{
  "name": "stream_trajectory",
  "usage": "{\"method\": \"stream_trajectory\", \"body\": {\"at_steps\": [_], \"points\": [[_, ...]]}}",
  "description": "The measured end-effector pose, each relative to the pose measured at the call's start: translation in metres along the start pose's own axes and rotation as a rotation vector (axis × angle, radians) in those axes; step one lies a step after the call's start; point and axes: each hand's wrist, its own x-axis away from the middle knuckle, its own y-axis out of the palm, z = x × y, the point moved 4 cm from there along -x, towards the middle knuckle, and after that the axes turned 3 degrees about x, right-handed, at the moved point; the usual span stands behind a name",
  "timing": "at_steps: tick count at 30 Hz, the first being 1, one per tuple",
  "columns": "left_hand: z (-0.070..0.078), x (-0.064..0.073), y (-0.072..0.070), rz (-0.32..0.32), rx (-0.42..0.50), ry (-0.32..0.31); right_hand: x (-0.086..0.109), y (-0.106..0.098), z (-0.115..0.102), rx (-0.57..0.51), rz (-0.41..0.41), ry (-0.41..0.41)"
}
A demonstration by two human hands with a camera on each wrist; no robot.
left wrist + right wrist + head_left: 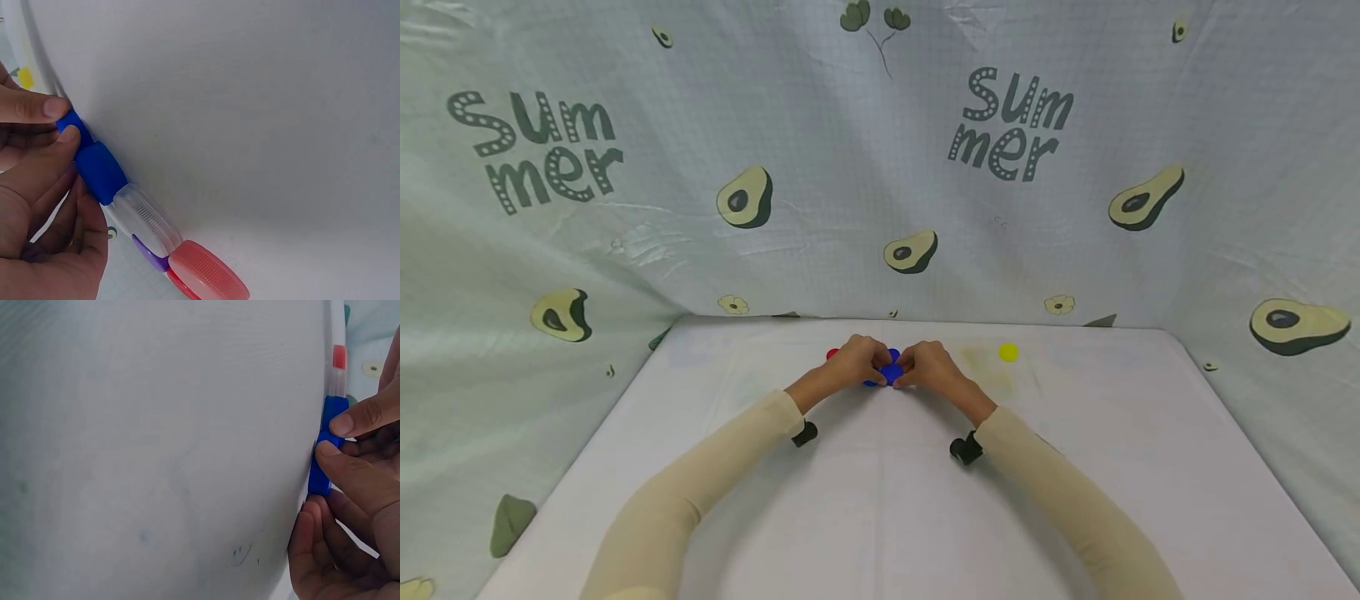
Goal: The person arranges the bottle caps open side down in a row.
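Observation:
A blue bottle cap (892,374) sits between the fingertips of both hands on the table. My left hand (860,361) pinches it from the left, thumb on its near side. From the right, my right hand (932,366) grips the same cap. A second blue cap (101,172) lies against it, just left, partly under the left hand in the head view; another blue cap (893,354) shows behind. Further left, the left wrist view has a clear cap (147,219), a purple cap (149,252) and a ridged pinkish-red cap (209,272). Fingers hide parts of the group.
A yellow disc-shaped piece (1008,352) lies apart to the right on the white table (880,517). Behind the table's far edge hangs a printed sheet (820,150) with avocados and lettering. Small black cameras (966,448) hang beneath the wrists.

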Motion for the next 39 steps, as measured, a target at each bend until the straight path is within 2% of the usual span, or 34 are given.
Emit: {"method": "stream_trajectory", "body": {"at_steps": [7, 12, 17, 22, 27, 32, 36, 39], "points": [[0.007, 0.0, -0.004, -0.018, -0.059, 0.02, 0.002, -0.002, 0.001, 0.0, -0.016, 0.049], [0.015, 0.003, -0.001, -0.019, -0.066, 0.049, 0.017, -0.015, 0.011, -0.015, -0.013, 0.043], [0.02, 0.006, 0.008, 0.011, -0.034, 0.093, 0.045, -0.039, 0.037, -0.032, 0.01, 0.032], [0.023, -0.001, 0.015, 0.042, 0.058, 0.124, 0.072, -0.073, 0.068, -0.056, 0.092, 0.042], [0.032, -0.019, 0.021, 0.059, 0.139, 0.144, 0.089, -0.103, 0.098, -0.043, 0.164, 0.079], [0.051, -0.054, 0.032, 0.096, 0.195, 0.172, 0.091, -0.119, 0.121, 0.01, 0.203, 0.116], [0.069, -0.081, 0.047, 0.105, 0.275, 0.12, 0.087, -0.122, 0.137, 0.016, 0.186, 0.17], [0.078, -0.095, 0.06, 0.133, 0.344, 0.048, 0.083, -0.119, 0.147, 0.022, 0.142, 0.201]]}}
